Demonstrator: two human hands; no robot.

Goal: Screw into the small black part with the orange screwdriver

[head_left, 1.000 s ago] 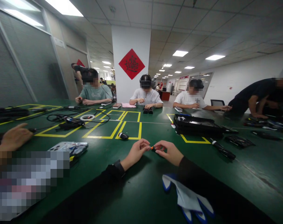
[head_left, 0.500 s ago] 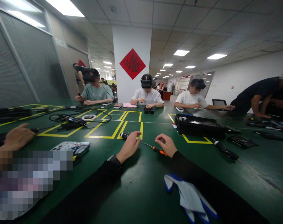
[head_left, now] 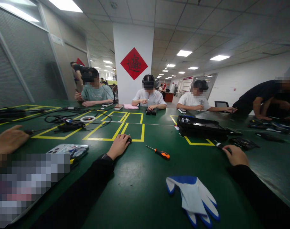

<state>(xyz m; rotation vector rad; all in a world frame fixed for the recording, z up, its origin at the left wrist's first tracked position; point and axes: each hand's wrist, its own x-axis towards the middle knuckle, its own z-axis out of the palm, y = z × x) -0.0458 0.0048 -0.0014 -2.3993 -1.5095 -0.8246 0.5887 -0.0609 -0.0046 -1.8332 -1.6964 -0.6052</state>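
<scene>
My left hand [head_left: 119, 146] is closed over a black cylindrical tool lying by the yellow tape. Only the tool's dark end [head_left: 129, 140] shows past the fingers. Far to the right, my right hand [head_left: 237, 155] has its fingers on a second black cylindrical tool with a pale band [head_left: 220, 145]; the palm hides most of that tool. Between my hands a screwdriver [head_left: 162, 154] with an orange and black handle lies on the green table, touched by neither. Nearer to me is a white and blue work glove [head_left: 194, 194].
A long black case [head_left: 202, 125] stands on the right half of the table [head_left: 145, 178]. Black cables [head_left: 61, 119] and a white coil [head_left: 88, 118] lie on the left. A neighbour's hand [head_left: 10, 140] reaches in beside a plastic-wrapped packet [head_left: 68, 150]. Several people sit or stand across the table.
My left hand has moved left onto the black tool there. My right hand has left the screwdriver's side and gone far right to the other black tool.
</scene>
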